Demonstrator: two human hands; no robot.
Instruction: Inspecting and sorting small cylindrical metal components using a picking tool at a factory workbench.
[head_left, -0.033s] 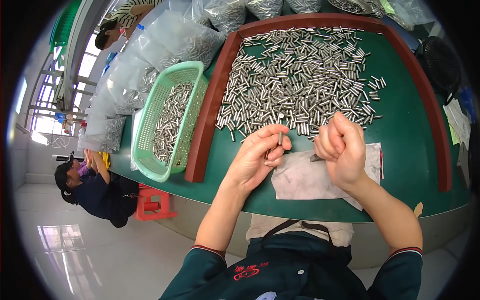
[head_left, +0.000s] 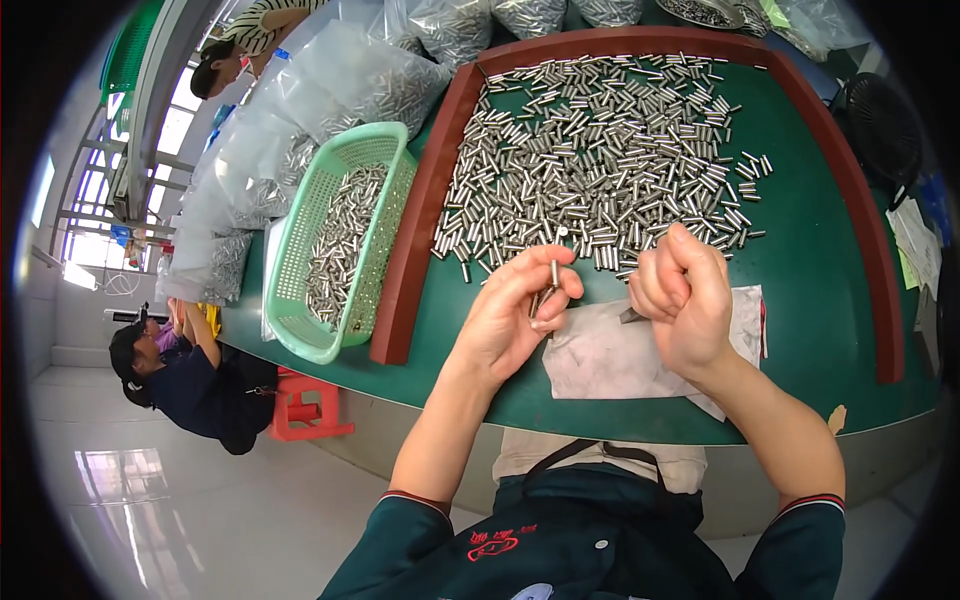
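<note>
My left hand point(head_left: 512, 305) is closed around a few short metal pins. One pin point(head_left: 555, 274) stands upright between the thumb and fingers; others lie lower, partly hidden by the fingers. To its right, my right hand point(head_left: 685, 295) is curled into a fist above a smudged white cloth point(head_left: 610, 355). A dark grey piece point(head_left: 631, 316) shows at the lower left of that fist; I cannot make out what it is or whether the fist grips it. Just beyond both hands spreads a large heap of loose silvery metal pins point(head_left: 600, 150) on the green tabletop point(head_left: 815, 250).
A dark red raised border point(head_left: 420, 240) frames the work area. Left of it stands a light green perforated basket point(head_left: 290, 270) with pins inside. Clear plastic bags of pins point(head_left: 390, 90) line the far left. A black fan point(head_left: 880, 125) sits at right. A co-worker point(head_left: 195, 385) is at left.
The upright pin in my left hand has shifted slightly left and up, and the pins below it show more. My right hand has not visibly moved.
</note>
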